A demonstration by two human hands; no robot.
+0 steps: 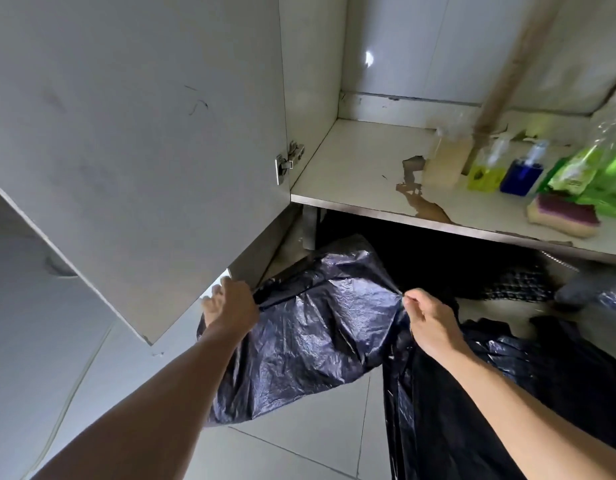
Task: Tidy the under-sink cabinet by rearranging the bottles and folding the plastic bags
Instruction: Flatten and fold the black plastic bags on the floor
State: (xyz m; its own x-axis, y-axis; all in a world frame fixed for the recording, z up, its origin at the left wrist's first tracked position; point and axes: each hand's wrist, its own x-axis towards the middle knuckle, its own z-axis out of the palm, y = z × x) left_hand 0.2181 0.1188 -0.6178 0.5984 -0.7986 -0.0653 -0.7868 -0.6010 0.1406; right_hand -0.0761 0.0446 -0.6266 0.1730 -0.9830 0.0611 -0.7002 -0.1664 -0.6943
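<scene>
Plastic bag (320, 323): glossy black with a blue-violet sheen. Cabinet door (143, 133): plain grey-white. At 2 o'clock: yellow bottle (485, 173), blue bottle (523, 174), green refill pouches (594, 178). Sponge (563, 216): cream with purple top. Floor tiles (299, 441): pale grey.

Camera: one, worn on the person's head.
Looks: forward and down, into the open cabinet (368, 157) and floor (299, 438).
Nearness: arm's reach.
</scene>
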